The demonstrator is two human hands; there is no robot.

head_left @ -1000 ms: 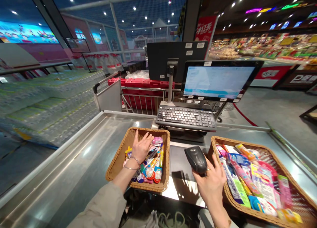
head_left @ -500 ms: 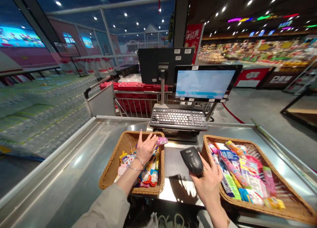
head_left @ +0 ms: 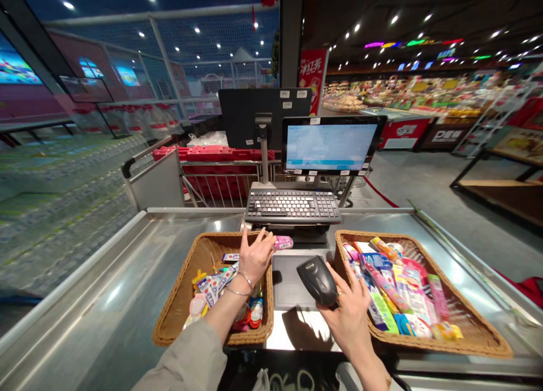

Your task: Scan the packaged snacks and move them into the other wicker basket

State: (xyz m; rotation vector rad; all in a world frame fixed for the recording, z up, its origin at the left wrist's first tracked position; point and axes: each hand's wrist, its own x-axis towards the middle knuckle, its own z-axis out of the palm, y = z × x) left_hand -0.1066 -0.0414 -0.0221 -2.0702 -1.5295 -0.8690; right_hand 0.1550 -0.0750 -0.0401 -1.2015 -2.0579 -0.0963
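My left hand (head_left: 255, 256) is over the right rim of the left wicker basket (head_left: 172, 306), pinching a small pink packet (head_left: 283, 243) at the fingertips. Inside that basket lie candy sticks (head_left: 207, 289), a pale pink round item (head_left: 197, 305) and small red-and-blue pieces, partly covered by my forearm. With my right hand (head_left: 350, 312) I grip a black barcode scanner (head_left: 317, 279), its head pointing left above the grey panel (head_left: 288, 292) between the baskets. Beside my right fingers is the right wicker basket (head_left: 479, 306), which holds colourful snack packets (head_left: 409, 292).
A black keyboard (head_left: 292, 206) sits at the counter's back edge, below a lit monitor (head_left: 331, 147). Another screen (head_left: 237, 116) faces away behind it. The metal counter (head_left: 106, 306) has raised edges. Beyond stands a trolley with red crates (head_left: 212, 153); stacked bottles (head_left: 85, 193) are at left.
The view has turned slightly right, so things sit farther left. My left hand and the pink packet have moved a little right relative to the left basket. The scanner stays in my right hand.
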